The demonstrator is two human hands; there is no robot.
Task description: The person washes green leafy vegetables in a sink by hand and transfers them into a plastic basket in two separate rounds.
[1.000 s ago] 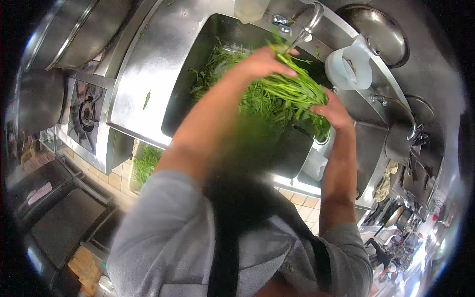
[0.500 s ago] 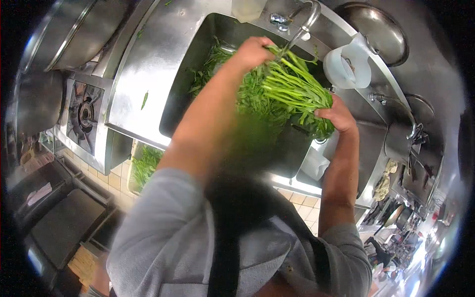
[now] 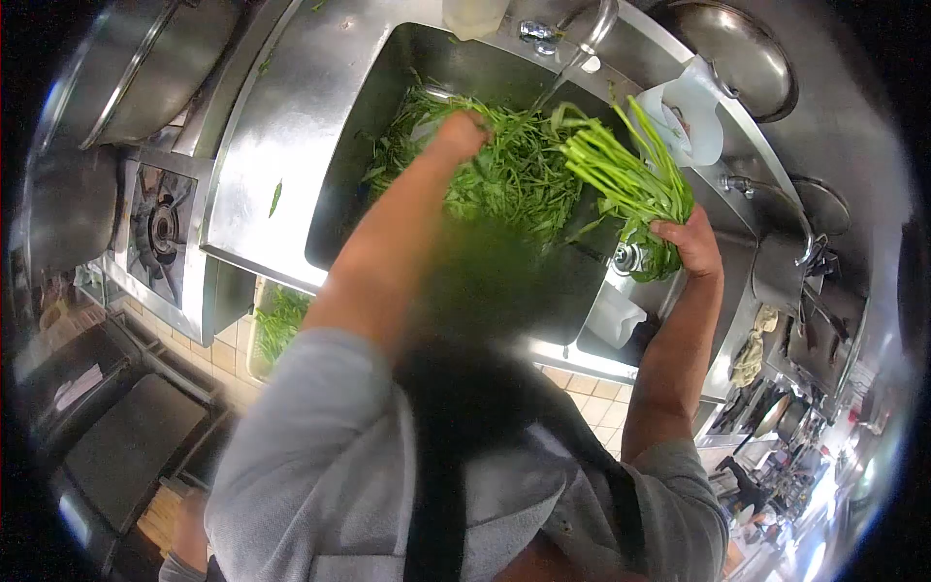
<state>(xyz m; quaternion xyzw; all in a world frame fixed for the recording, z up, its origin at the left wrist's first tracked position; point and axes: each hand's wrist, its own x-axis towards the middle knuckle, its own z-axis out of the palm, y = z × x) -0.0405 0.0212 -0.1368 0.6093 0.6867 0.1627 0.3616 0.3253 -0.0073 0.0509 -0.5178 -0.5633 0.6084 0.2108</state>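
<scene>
A bunch of leafy green stems (image 3: 621, 160) is gripped by my right hand (image 3: 692, 241) over the divider at the sink's right side. The pale stem ends point up and left, and the leaves hang below the hand. My left hand (image 3: 463, 135) is down on the pile of loose leafy greens (image 3: 519, 175) in the sink basin (image 3: 339, 179). Its fingers look curled into the leaves, with the tips hidden. Water runs from the faucet (image 3: 599, 34) beside the pile.
A white plastic jug (image 3: 693, 116) stands behind the bunch. At the left are the steel drainboard (image 3: 257, 165) and a gas burner (image 3: 163, 225). Below the counter sits a tub of greens (image 3: 278, 325). A second faucet (image 3: 805, 228) is at the right.
My left hand has left the stem ends and dropped down and left onto the loose greens. My right hand has carried the bunch slightly right and down.
</scene>
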